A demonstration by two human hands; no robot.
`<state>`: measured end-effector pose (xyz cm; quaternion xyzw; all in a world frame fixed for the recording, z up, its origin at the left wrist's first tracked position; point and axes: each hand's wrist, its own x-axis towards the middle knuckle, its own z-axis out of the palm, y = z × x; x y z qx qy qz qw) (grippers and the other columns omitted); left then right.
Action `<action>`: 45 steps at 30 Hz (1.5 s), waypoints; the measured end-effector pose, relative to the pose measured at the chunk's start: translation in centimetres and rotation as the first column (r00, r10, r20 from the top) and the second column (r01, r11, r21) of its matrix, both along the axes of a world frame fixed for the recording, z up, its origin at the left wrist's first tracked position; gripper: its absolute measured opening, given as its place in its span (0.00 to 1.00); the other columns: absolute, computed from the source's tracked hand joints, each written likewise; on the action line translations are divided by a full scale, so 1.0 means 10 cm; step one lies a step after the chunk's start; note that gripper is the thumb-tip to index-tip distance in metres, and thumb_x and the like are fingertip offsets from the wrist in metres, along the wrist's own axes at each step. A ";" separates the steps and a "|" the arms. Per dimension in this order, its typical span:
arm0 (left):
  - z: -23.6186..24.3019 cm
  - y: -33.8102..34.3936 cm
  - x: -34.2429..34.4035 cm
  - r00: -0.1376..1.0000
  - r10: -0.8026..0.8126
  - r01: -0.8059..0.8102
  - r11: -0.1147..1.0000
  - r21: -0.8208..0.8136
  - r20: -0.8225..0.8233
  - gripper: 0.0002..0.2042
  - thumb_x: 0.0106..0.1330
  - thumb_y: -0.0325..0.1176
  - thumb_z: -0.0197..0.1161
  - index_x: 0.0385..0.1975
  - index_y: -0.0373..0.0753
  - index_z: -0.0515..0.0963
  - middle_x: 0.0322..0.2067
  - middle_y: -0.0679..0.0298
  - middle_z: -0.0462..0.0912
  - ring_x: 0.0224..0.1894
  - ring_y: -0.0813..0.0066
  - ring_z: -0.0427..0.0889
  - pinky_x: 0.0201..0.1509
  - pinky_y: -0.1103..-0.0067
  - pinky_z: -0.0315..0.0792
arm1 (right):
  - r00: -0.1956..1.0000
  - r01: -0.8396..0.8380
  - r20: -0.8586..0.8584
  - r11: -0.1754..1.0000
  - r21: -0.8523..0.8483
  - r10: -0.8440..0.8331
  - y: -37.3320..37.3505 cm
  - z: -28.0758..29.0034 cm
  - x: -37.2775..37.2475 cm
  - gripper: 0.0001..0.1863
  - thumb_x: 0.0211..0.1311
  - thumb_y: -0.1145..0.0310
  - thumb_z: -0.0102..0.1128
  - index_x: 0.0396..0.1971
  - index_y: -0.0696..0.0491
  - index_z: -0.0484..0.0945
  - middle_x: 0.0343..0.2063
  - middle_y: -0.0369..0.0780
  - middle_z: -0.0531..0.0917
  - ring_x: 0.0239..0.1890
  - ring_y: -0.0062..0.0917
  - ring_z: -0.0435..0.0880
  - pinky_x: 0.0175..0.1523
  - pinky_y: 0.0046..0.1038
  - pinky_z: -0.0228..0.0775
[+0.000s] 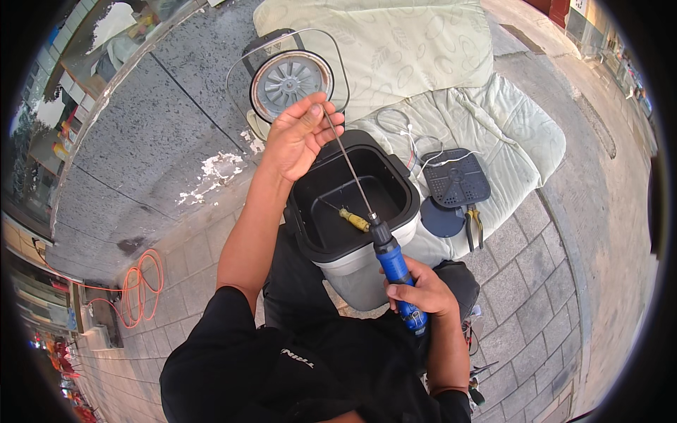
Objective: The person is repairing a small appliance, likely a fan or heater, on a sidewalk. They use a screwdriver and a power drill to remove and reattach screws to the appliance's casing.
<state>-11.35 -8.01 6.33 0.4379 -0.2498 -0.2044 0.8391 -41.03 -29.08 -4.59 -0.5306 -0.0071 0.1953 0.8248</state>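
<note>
My right hand (423, 290) is wrapped round a blue electric screwdriver (396, 269) with a black nose. From its chuck a long thin metal bit (351, 169) runs up and left, and my left hand (302, 135) pinches the bit's far end between thumb and fingers. Below the bit is a deep black tub (331, 224) with a pale outer wall, in front of my knees. Inside it lies a screwdriver with a yellow handle (354, 220), its shaft pointing left. Beyond my left hand stands a round grey metal disc with radial ribs (289, 83), in a frame with a thin wire loop.
Right of the tub, on a pale green quilted pad (423, 63), lie a black perforated plate (457, 185), a dark round cover (443, 218) and loose white wires (409, 134). Yellow-and-black pliers (474, 227) lie beside them. An orange cord (144, 282) coils on the paving at left.
</note>
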 end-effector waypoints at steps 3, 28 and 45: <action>-0.02 -0.02 0.00 0.999 -0.030 0.031 0.998 -0.046 0.020 0.13 0.79 0.31 0.63 0.59 0.39 0.80 0.47 0.64 0.87 0.51 0.68 0.89 0.57 0.66 0.86 | 1.000 -0.021 -0.008 0.999 0.043 0.022 0.01 0.01 0.00 0.24 0.63 0.69 0.71 0.56 0.60 0.75 0.31 0.41 0.83 0.27 0.27 0.85 0.34 0.30 0.79; -0.76 0.28 0.22 0.851 -0.171 -0.457 0.223 0.861 0.497 0.12 0.77 0.34 0.63 0.53 0.35 0.84 0.41 0.55 0.90 0.42 0.67 0.91 0.43 0.70 0.84 | 1.000 -0.004 0.019 0.972 0.235 0.000 -0.05 0.00 -0.11 0.24 0.58 0.70 0.70 0.54 0.60 0.77 0.31 0.42 0.82 0.27 0.27 0.84 0.35 0.29 0.78; -1.47 -0.20 0.28 0.320 -0.891 -0.708 0.001 0.706 0.322 0.11 0.72 0.33 0.61 0.48 0.39 0.85 0.35 0.50 0.89 0.41 0.48 0.90 0.43 0.57 0.83 | 0.999 0.024 0.023 0.971 0.239 -0.031 -0.11 -0.03 -0.08 0.24 0.58 0.71 0.72 0.53 0.61 0.77 0.30 0.41 0.82 0.28 0.25 0.84 0.37 0.28 0.76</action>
